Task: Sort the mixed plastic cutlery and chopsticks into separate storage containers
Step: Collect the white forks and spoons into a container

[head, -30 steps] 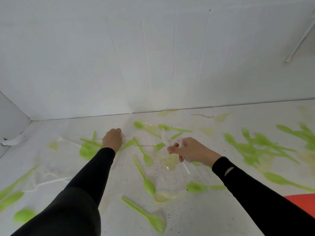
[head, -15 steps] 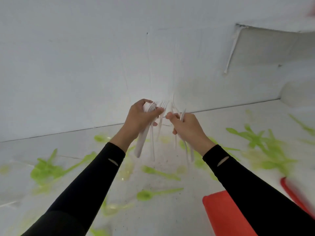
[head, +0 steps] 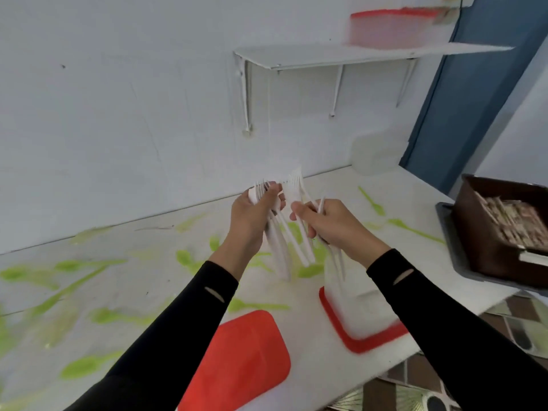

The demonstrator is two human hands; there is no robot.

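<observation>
- Since half a second ago the view has swung right. A wall shelf (head: 326,56), a brown box (head: 489,253) and a clear tub with a red rim (head: 336,326) have come into sight, and the red lid (head: 246,360) now shows almost whole.
- Both hands stay raised above the white table (head: 148,250), close together as before.
- The left hand (head: 250,216) has its fingers curled round a bundle of white forks (head: 278,250), tines up and handles hanging down.
- The right hand (head: 333,228) pinches more white cutlery (head: 296,185) between thumb and fingers. How many pieces it holds is hard to count.
- The clear tub stands just below the right hand, with the red lid flat on the table near it.
- Green cutlery (head: 74,289) lies scattered over the table — smeared by motion, so forks and spoons blur together.
- The brown box at the right edge holds what look like chopsticks (head: 510,218) and is cut off by the frame.
- On the shelf sits a red-lidded container (head: 394,28) — badly blurred.
- Both black sleeves run out of the bottom of the frame.
</observation>
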